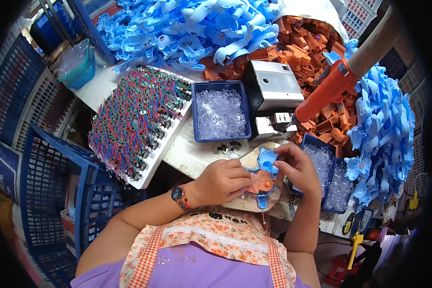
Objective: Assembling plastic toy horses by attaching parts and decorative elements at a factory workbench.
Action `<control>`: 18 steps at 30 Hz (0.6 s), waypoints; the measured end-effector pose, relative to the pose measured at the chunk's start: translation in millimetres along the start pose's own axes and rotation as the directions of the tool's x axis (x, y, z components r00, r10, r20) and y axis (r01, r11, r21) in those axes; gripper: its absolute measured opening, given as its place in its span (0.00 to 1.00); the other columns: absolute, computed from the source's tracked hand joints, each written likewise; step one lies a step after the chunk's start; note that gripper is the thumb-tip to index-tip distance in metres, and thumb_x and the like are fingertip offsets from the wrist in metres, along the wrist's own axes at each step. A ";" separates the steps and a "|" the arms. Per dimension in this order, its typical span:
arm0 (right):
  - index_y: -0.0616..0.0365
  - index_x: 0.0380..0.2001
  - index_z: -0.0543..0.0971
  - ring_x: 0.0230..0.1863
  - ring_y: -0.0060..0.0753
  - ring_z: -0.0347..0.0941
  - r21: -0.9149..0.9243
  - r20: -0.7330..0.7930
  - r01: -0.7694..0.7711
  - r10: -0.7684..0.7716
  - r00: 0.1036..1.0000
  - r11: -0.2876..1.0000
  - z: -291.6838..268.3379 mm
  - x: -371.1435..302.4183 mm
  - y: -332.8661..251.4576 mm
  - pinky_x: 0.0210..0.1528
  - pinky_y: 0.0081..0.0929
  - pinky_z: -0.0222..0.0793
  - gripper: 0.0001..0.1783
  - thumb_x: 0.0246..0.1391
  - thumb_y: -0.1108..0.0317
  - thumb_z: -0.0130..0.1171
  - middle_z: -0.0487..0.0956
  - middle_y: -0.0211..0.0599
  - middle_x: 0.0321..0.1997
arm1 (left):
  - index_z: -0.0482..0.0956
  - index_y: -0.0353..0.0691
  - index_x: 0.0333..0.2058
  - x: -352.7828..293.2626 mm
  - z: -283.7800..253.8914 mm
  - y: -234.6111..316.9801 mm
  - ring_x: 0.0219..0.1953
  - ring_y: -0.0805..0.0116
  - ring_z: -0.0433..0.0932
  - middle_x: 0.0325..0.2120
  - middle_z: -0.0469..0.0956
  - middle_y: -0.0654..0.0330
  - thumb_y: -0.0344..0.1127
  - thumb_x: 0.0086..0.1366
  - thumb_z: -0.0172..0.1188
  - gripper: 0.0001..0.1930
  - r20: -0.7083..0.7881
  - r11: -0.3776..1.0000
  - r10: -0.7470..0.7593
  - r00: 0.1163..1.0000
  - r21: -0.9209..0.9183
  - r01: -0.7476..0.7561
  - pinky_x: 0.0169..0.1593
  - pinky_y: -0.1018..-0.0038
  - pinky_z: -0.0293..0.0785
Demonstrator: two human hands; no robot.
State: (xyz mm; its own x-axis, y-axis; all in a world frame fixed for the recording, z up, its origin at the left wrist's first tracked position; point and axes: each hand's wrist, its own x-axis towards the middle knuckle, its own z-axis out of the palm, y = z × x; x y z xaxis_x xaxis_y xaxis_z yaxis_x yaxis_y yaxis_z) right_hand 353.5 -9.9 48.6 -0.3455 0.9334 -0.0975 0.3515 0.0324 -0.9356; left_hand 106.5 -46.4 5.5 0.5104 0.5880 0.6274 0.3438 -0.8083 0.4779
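Cluttered tabletop [181, 154] spreads beyond hands [220, 183] touching a blue shell [266, 159].

A blue lattice crate [67, 153] stands at far left; a teal basket [77, 78] sits at upper left, on the table's edge. A silver-and-black metal box [276, 85] stands beside a navy bin [195, 115] of clear plastic pieces [221, 114].

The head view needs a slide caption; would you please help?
Left hand and right hand at a blue-and-orange plastic piece, with heaped blue parts and orange parts beyond.
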 end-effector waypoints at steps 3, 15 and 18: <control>0.62 0.38 0.79 0.31 0.24 0.77 -0.215 -0.004 0.119 -0.123 0.992 0.969 1.7 3.3 2.9 0.33 0.22 0.71 0.11 0.49 0.78 0.63 0.81 0.33 0.34 | 0.84 0.44 0.34 -1.3 0.3 -0.3 0.33 0.67 0.78 0.37 0.82 0.67 0.30 0.45 0.69 0.13 0.011 1.000 0.003 1.000 0.016 -0.003 0.35 0.71 0.76; 0.59 0.29 0.79 0.39 0.45 0.79 -0.638 0.013 0.381 -0.486 0.874 0.669 13.9 -1.5 17.5 0.40 0.33 0.74 0.08 0.42 0.80 0.64 0.82 0.39 0.36 | 0.83 0.45 0.35 -0.2 -0.5 -1.1 0.35 0.68 0.78 0.39 0.82 0.68 0.33 0.47 0.68 0.14 0.058 0.999 0.019 0.998 0.035 -0.021 0.33 0.72 0.75; 0.58 0.30 0.79 0.38 0.45 0.79 -0.648 0.058 0.396 -0.477 0.877 0.651 8.5 -7.7 11.1 0.40 0.35 0.73 0.09 0.41 0.79 0.64 0.82 0.38 0.36 | 0.83 0.45 0.35 -0.4 -2.7 0.0 0.35 0.68 0.78 0.39 0.82 0.67 0.33 0.46 0.68 0.14 0.071 0.999 0.021 0.997 0.031 -0.023 0.33 0.72 0.75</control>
State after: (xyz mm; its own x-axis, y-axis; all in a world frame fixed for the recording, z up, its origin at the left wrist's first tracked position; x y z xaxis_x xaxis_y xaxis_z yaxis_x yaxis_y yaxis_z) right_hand 352.6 -19.8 36.0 -0.5207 0.7828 0.3408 0.6557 0.6223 -0.4274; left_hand 104.2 -46.6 6.9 0.5721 0.5678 0.5918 0.3566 -0.8220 0.4440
